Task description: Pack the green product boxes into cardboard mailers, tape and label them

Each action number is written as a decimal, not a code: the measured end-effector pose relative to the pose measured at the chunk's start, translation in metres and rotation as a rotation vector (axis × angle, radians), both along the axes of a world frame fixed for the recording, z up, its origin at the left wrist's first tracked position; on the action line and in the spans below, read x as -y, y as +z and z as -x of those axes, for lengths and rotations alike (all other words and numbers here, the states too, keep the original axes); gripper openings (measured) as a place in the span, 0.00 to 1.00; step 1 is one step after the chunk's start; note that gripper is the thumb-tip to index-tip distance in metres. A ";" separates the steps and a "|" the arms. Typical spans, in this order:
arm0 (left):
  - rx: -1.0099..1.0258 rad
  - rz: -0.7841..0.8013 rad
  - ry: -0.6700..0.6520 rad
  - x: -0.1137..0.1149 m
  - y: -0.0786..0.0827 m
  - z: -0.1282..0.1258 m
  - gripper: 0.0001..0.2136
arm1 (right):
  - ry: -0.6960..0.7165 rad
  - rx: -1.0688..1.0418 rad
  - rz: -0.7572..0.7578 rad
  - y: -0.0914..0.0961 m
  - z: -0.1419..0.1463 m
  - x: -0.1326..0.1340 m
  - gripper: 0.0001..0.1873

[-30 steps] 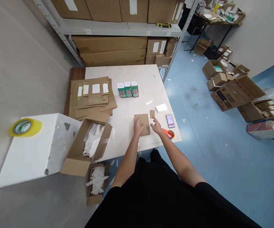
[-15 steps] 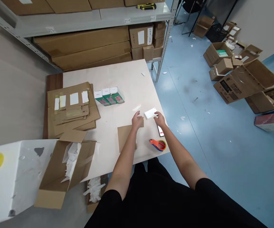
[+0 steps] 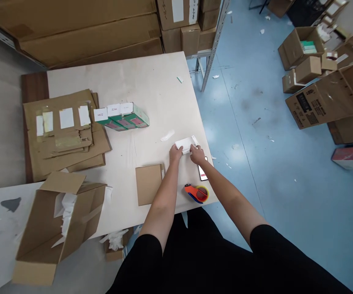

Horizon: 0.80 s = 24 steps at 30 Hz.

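Both my hands meet at a small white stack of labels near the table's right edge. My left hand has its fingers curled on the stack's near left corner. My right hand pinches its near right side. A flat brown cardboard piece lies just left of my left forearm. An orange and blue tape dispenser sits between my forearms, and a phone lies partly under my right wrist.
Three green boxes with white tops stand mid-table. A pile of flattened cardboard lies at the left. An open carton with white packing stands at the lower left. Shelves with cartons are behind the table; open boxes litter the blue floor.
My hands left the brown cardboard piece and moved up and right to the white stack, closing on it. The camera tilted downward and closer to the table.
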<state>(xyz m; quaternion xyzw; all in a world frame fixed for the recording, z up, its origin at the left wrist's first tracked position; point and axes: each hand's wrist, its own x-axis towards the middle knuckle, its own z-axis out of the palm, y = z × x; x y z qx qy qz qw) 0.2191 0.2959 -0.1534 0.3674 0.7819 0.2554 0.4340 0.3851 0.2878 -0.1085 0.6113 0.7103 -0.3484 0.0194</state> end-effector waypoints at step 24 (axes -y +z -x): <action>-0.077 -0.314 -0.216 0.075 0.203 0.132 0.13 | 0.091 -0.607 0.173 0.125 0.027 -0.018 0.17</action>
